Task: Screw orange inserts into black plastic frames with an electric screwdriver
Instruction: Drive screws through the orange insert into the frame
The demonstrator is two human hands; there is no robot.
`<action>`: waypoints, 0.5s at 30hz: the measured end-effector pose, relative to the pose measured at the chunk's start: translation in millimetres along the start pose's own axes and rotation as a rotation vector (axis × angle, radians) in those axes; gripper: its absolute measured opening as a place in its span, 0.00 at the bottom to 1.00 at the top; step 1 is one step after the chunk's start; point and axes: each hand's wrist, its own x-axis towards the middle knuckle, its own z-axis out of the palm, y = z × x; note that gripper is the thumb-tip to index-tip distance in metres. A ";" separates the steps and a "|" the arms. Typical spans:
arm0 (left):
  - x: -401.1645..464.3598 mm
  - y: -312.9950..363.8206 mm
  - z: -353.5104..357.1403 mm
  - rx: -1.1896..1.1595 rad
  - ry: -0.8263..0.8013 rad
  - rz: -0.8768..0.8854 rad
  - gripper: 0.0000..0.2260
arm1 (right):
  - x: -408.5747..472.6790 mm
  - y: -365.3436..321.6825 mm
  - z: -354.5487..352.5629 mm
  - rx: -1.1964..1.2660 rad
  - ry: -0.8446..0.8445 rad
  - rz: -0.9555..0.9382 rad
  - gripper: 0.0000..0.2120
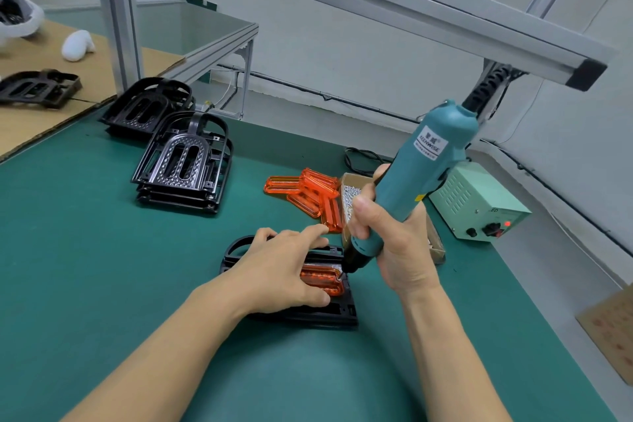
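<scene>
Two frame stacks [183,161], perhaps four loose orange inserts [306,193], one screwdriver [416,181].

A pale green power supply box [478,204] sits on the green mat [85,250] beside cardboard sheet [41,106]

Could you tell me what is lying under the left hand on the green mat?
The left hand presses on an orange insert seated in a black plastic frame. The palm covers most of both, so the frame's middle is hidden. The electric screwdriver tip meets the insert's right end.
</scene>
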 end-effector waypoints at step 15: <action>1.8 2.1 3.9 0.037 0.005 -0.007 0.41 | -4.5 -0.9 -10.4 0.248 0.132 0.053 0.13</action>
